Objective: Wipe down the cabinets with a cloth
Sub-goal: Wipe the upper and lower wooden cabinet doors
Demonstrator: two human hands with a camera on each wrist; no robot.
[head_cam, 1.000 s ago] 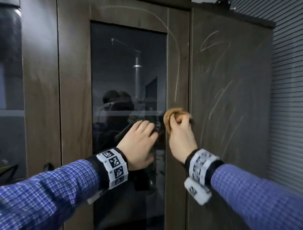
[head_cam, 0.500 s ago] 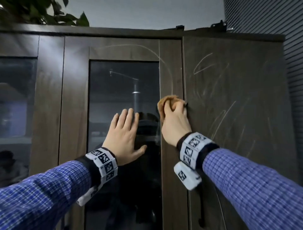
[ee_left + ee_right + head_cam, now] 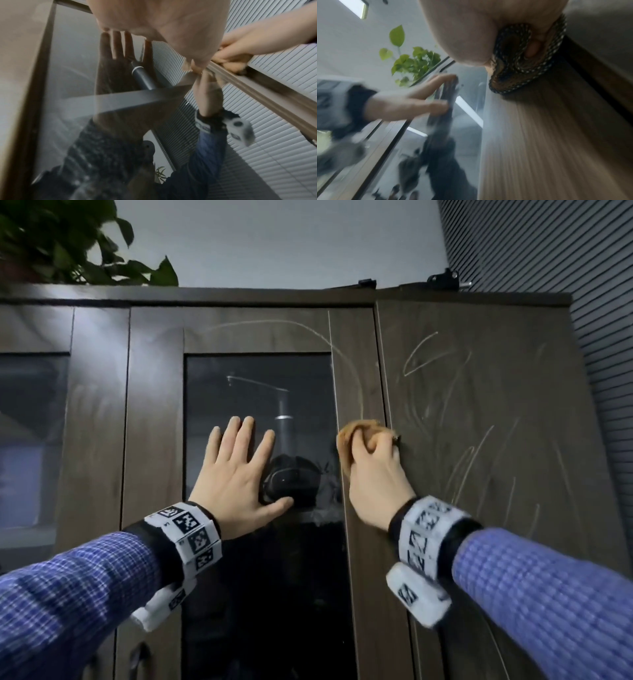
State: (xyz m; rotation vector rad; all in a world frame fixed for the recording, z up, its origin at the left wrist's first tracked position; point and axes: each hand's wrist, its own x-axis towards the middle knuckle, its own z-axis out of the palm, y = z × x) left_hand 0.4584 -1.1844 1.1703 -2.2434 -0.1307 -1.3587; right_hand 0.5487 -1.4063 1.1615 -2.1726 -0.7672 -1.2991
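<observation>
A dark brown wooden cabinet [image 3: 479, 412] fills the head view, marked with pale chalky streaks on its solid right door and a long arc over the glass door [image 3: 260, 392]. My right hand [image 3: 371, 463] grips a bunched tan cloth [image 3: 352, 433] and presses it on the door frame at the seam between the two doors. The cloth [image 3: 513, 70] shows crumpled under my palm in the right wrist view. My left hand [image 3: 239, 470] lies flat on the glass with fingers spread; its fingers [image 3: 109, 29] touch the pane.
A leafy green plant [image 3: 68, 244] stands on the cabinet top at the left. Small black fittings [image 3: 445, 280] sit on the top right edge. Slatted blinds [image 3: 565, 244] cover the wall to the right. A second glass door [image 3: 30, 440] lies at far left.
My right hand has slid the cloth upward along the door seam. My left hand has risen on the glass and flattened out with spread fingers. My head has tilted up.
</observation>
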